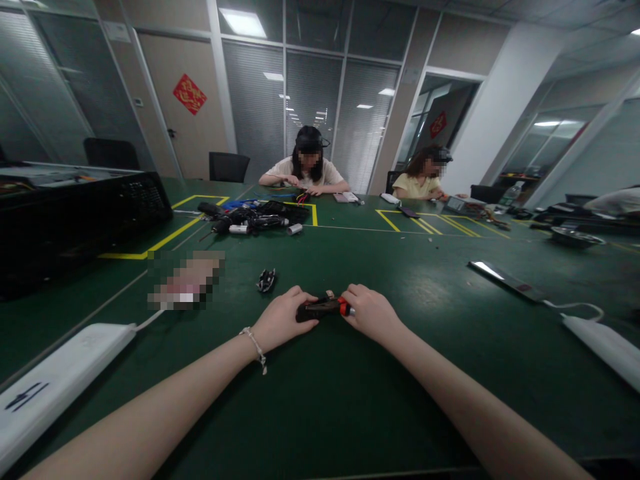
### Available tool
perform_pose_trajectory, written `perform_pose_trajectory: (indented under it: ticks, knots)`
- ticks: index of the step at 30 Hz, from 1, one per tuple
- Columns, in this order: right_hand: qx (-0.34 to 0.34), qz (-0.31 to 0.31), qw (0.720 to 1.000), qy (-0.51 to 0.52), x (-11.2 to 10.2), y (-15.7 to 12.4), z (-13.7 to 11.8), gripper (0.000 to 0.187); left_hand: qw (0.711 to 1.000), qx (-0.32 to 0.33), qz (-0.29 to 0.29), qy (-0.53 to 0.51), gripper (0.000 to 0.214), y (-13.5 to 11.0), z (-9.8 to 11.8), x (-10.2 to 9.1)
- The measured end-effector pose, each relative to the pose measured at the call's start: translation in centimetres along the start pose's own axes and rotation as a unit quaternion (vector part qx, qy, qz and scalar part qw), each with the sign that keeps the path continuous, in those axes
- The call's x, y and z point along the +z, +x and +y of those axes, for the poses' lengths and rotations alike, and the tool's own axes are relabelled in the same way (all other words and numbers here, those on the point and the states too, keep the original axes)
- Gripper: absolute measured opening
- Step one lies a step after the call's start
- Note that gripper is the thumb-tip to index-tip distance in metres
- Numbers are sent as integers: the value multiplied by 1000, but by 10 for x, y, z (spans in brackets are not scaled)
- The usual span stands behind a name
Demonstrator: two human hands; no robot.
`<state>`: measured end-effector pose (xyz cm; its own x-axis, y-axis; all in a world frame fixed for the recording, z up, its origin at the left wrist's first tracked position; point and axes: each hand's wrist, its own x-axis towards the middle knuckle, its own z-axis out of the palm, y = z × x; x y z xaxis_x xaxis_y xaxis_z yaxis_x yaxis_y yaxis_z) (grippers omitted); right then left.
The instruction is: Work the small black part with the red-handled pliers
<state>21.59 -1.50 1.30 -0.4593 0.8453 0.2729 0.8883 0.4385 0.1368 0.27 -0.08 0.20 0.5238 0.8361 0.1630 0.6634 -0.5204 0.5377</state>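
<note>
My left hand [281, 320], with a corded bracelet on its wrist, is closed round the left end of a dark, black piece [315, 308] just above or on the green table. From the right, my right hand [374, 315] is closed on a red-and-black tool [344, 307] whose dark end meets that piece; a silvery tip shows under my fingers. The tool's exact kind is hard to make out. A small tan bit [329, 294] shows between my hands. A small black open shell-like part [267, 281] lies on the table beyond my left hand.
The green table [320, 400] has yellow tape marks. A pile of black and blue tools [255, 217] lies beyond. White power banks [65, 380] cabled to phones flank me, and a large black case [80, 220] stands left. Two people [307, 163] sit opposite; a metal bowl [576, 237] lies right.
</note>
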Motion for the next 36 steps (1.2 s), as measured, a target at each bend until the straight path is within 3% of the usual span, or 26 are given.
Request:
perform_pose_trajectory:
  ticks: [10,36]
  knots:
    - [-1,-3,1000,2,3,1,-1,19,999,32,7,3,37,0,-4,1]
    - [0,-5,1000,2,0,1,-2,19,1000,-6,6,6,38,-1,4,-1]
